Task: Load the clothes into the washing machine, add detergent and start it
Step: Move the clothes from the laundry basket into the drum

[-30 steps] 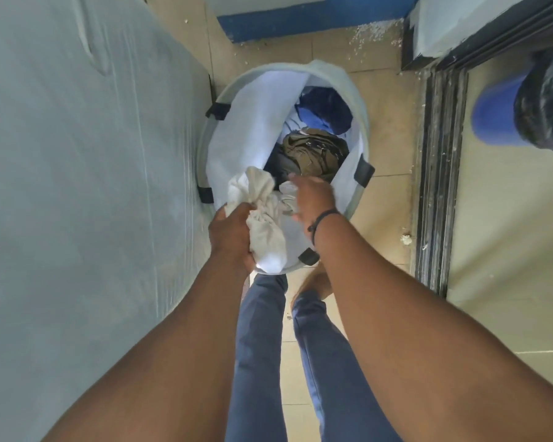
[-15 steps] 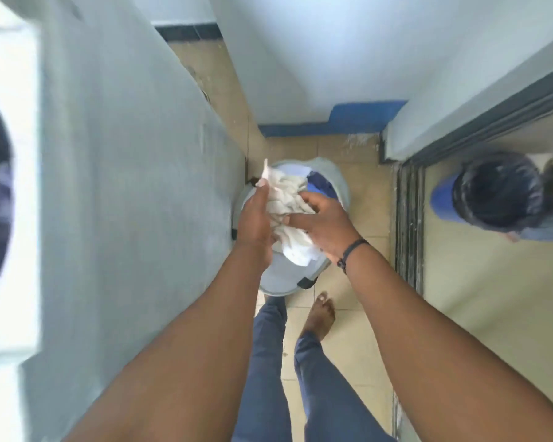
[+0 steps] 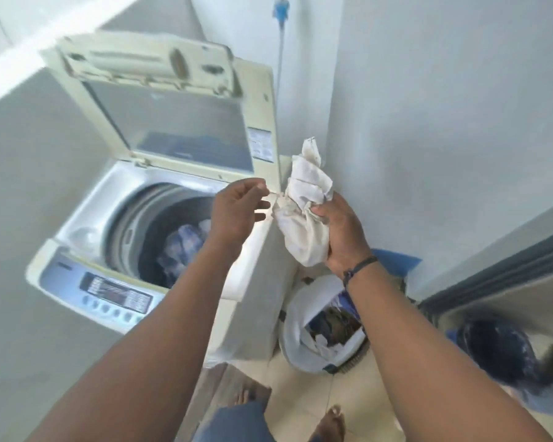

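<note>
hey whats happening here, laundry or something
Yes, laundry. A person stands at a top-loading washer with its lid up. The right hand grips a bunched white cloth, held to the right of the open drum, not yet in it. The left hand pinches a thin bit at the cloth's edge. Some clothes already lie in the drum, and more sit in the basket on the floor.
</note>
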